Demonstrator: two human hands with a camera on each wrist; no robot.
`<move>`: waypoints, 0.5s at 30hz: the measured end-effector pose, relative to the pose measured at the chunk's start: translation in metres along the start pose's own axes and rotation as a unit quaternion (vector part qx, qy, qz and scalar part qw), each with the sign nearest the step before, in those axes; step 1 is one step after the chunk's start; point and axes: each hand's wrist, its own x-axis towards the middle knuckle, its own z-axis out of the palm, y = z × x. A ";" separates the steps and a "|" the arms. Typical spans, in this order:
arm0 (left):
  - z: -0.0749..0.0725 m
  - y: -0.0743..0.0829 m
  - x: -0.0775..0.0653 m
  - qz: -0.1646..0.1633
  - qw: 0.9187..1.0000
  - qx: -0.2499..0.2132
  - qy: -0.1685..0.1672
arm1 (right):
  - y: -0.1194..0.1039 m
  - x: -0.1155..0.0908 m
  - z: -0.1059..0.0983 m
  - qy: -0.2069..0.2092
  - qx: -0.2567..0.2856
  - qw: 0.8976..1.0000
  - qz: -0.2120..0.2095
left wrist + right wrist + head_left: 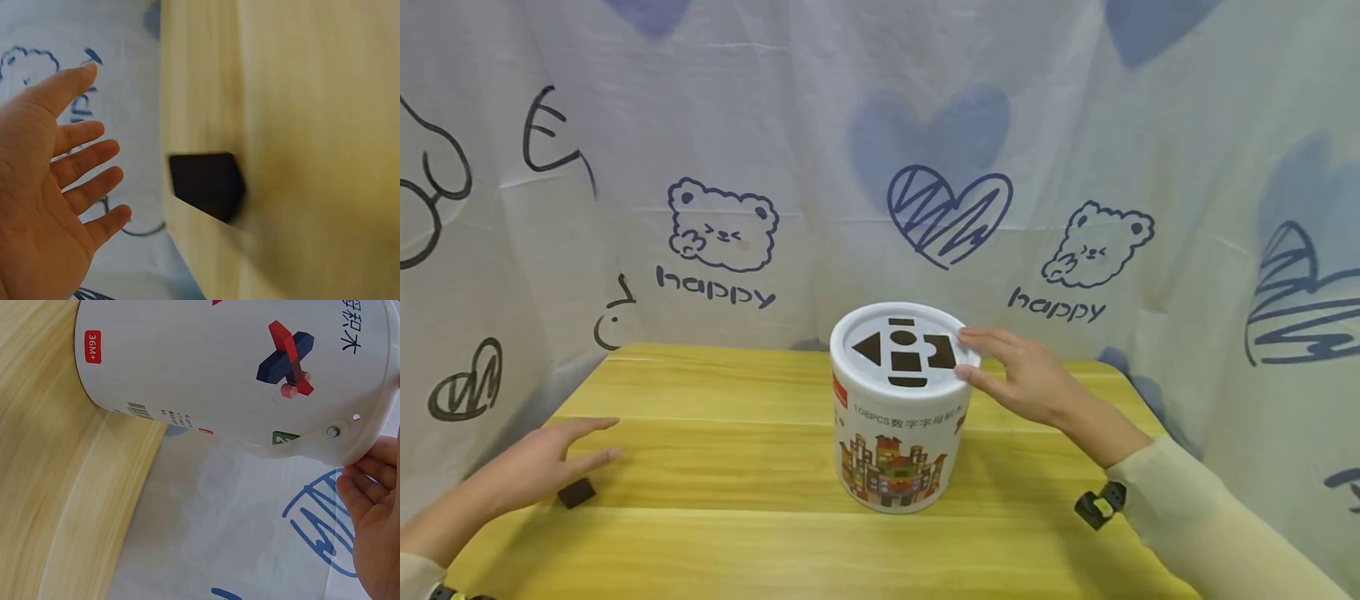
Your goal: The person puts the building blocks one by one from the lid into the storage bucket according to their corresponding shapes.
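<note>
A white cylindrical bucket of building blocks [891, 433] stands upright on the table, with a castle of blocks printed on its side. Its white lid [842, 342] is on and has several dark shaped holes. My right hand [1026, 375] touches the right edge of the lid with fingers fairly straight; the right wrist view shows the fingertips at the rim. To the left, my left hand [538, 462] is held with fingers spread and nothing in its grasp. Close by it lies a small dark block [576, 493], blurred in the left wrist view [206, 185].
The yellow wood-grain table [722, 467] ends at a back edge just behind the bucket. White cloth [820, 167] with hearts and bear drawings hangs behind and at both sides. A black-and-yellow wrist device [1101, 505] sits at the right sleeve.
</note>
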 end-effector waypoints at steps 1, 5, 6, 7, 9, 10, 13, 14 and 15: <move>0.003 -0.005 -0.002 -0.004 1.000 0.000 -0.002 | 0.000 0.000 0.000 0.000 0.000 1.000 -0.002; 0.010 -0.022 -0.008 -0.022 1.000 0.004 -0.012 | 0.000 0.002 0.000 0.003 -0.001 1.000 -0.009; 0.011 -0.026 -0.009 -0.025 1.000 0.006 -0.015 | 0.000 0.002 0.000 0.004 -0.001 1.000 -0.010; 0.012 -0.030 -0.010 -0.027 0.999 0.009 -0.020 | 0.000 0.002 0.000 0.004 -0.002 1.000 -0.011; 0.014 -0.037 -0.011 -0.033 0.999 0.014 -0.027 | 0.001 0.002 0.000 0.006 -0.001 1.000 -0.012; 0.015 -0.040 -0.012 -0.037 0.999 0.017 -0.032 | 0.001 0.002 0.000 0.006 -0.001 1.000 -0.013; 0.019 -0.049 -0.015 -0.046 0.998 0.017 -0.041 | 0.002 0.001 0.000 0.006 -0.002 1.000 -0.014; 0.020 -0.051 -0.016 -0.050 0.998 0.018 -0.043 | 0.002 0.001 0.000 0.006 -0.002 1.000 -0.014; 0.021 -0.053 -0.017 -0.053 0.997 0.018 -0.045 | 0.002 0.000 0.000 0.006 -0.003 1.000 -0.014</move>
